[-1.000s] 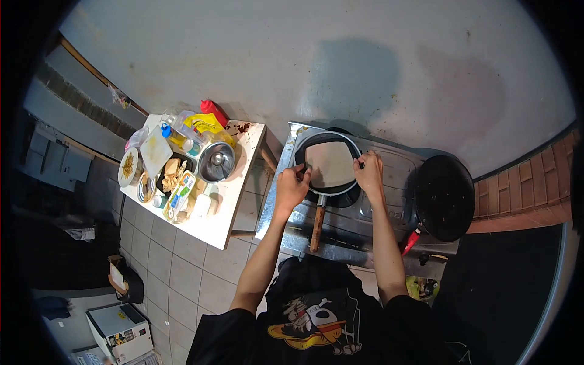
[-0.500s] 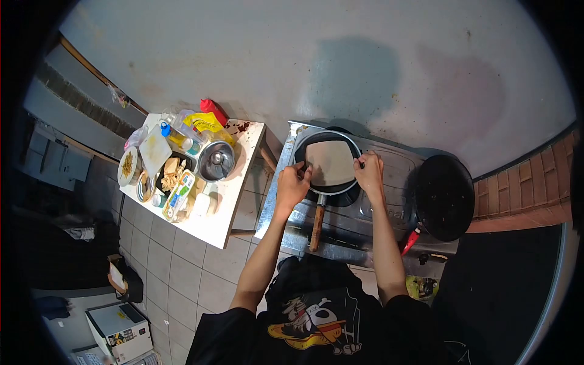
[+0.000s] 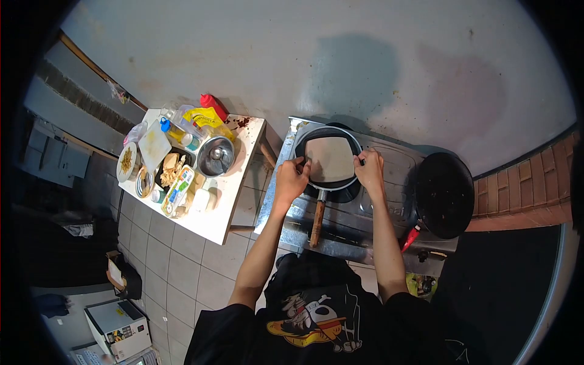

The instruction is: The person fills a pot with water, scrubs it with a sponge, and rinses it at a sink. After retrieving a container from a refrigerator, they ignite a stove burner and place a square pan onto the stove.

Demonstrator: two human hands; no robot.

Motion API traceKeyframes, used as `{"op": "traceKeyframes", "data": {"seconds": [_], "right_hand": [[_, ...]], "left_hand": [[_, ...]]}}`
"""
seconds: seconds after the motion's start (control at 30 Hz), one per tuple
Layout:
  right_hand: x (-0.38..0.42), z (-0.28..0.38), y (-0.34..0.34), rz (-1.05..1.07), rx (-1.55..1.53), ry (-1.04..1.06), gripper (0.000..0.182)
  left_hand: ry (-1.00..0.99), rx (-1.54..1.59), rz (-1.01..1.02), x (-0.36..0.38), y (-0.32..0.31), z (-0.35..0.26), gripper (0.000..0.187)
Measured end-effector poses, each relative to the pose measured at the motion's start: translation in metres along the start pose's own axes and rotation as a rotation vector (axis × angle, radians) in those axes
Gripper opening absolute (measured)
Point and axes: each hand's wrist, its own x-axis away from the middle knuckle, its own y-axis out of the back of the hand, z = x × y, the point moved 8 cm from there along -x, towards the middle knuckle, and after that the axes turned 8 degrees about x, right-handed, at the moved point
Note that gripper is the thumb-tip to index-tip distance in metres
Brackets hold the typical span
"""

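Note:
A thin, pale, roughly square sheet, like dough or flatbread, lies over the inside of a dark frying pan with a light rim. The pan sits on the left burner, its wooden handle pointing toward me. My left hand is closed at the sheet's left edge, thumb and fingers pinched over the rim. At the right edge, my right hand pinches in the same way, fingertips close to the pan's rim. Both forearms reach in from below.
A larger black pan with a red handle rests on the right of the metal stove. On the white side table are a steel bowl, a cutting board, a red bottle and a plate of food.
Both hands stay at the sheet's two sides with hardly any movement. The sheet shifts very slightly up in view, and the whole view tilts a little.

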Motion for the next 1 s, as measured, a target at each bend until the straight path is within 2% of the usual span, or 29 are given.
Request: {"op": "traceKeyframes", "data": {"seconds": [0.33, 0.53, 0.6, 1.0], "right_hand": [[0.0005, 0.0015, 0.0009, 0.005, 0.009, 0.001, 0.017], [0.0019, -0.0014, -0.0018, 0.065, -0.007, -0.068, 0.015], [0.0018, 0.0017, 0.0008, 0.005, 0.04, 0.007, 0.021], [0.0028, 0.0017, -0.002, 0.048, 0.085, -0.017, 0.02]], "left_hand": [[-0.035, 0.001, -0.007, -0.0017, -0.0012, 0.0064, 0.034], [-0.01, 0.011, 0.006, -0.0021, -0.001, 0.0051, 0.035], [-0.015, 0.008, 0.002, -0.0025, -0.0005, 0.0052, 0.035], [-0.013, -0.006, 0.013, -0.0027, 0.0001, 0.0028, 0.034]]}}
